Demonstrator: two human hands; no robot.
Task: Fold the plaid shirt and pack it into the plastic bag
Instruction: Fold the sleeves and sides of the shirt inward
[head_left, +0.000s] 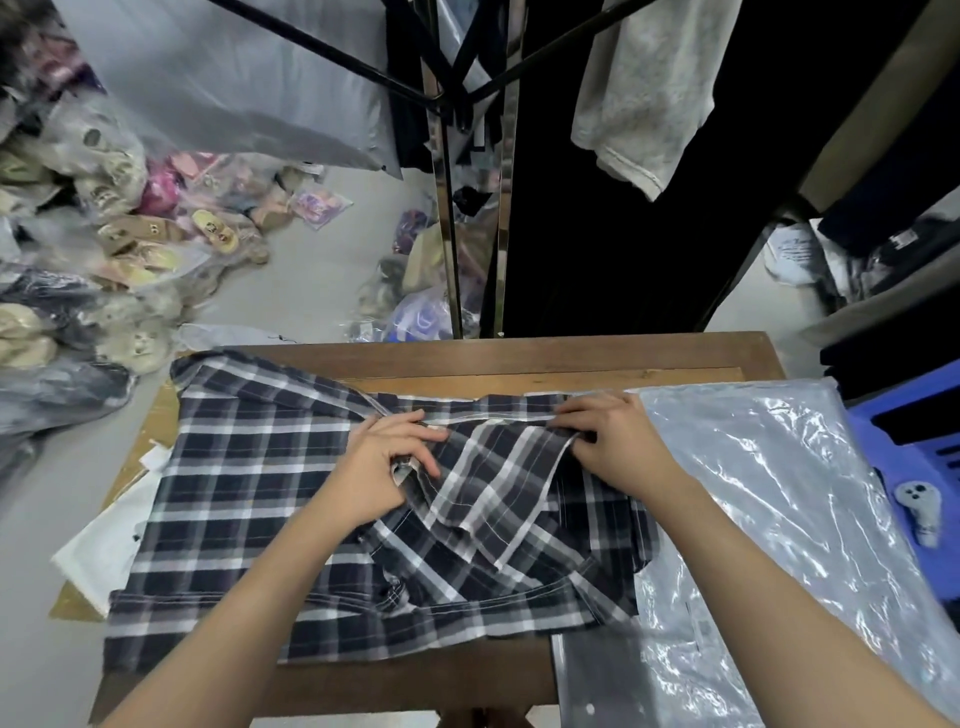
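The dark plaid shirt (244, 499) lies spread over a wooden table (571, 358), its left part hanging past the table's left edge. A sleeve or flap is folded diagonally across the middle. My left hand (384, 467) pinches a fold of the plaid cloth near the shirt's centre. My right hand (613, 441) grips the cloth's edge at the shirt's upper right. A clear plastic bag (769, 499) lies flat on the right side of the table, partly under the shirt's right edge.
A blue plastic crate (914, 436) stands at the right. Bagged slippers and toys (104, 218) pile on the floor to the left. Hanging garments (644, 88) and a metal rack (447, 208) stand behind the table. White paper and cardboard (104, 545) stick out under the shirt.
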